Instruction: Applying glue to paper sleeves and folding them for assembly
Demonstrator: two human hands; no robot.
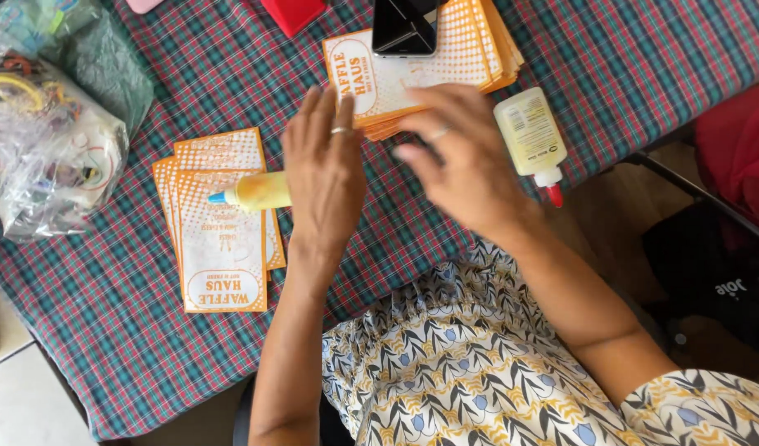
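Head view: left hand (323, 177) is gripping a small yellow glue bottle (260, 192); open, empty right hand (462, 161) is reaching the light, flexible orange paper sleeves (421, 74), likely best lifted by an edge.

hands (396, 169): bare, ring on each | garment (479, 363): white, yellow-blue leaf print, short sleeves

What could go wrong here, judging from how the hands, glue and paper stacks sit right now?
The left hand holds a yellow glue bottle lying sideways over the small stack of orange bags; glue might drip onto them. The phone rests on the big stack that the right hand reaches for, so pulling a bag could shift it. The white glue bottle lies near the table's edge and may roll off.
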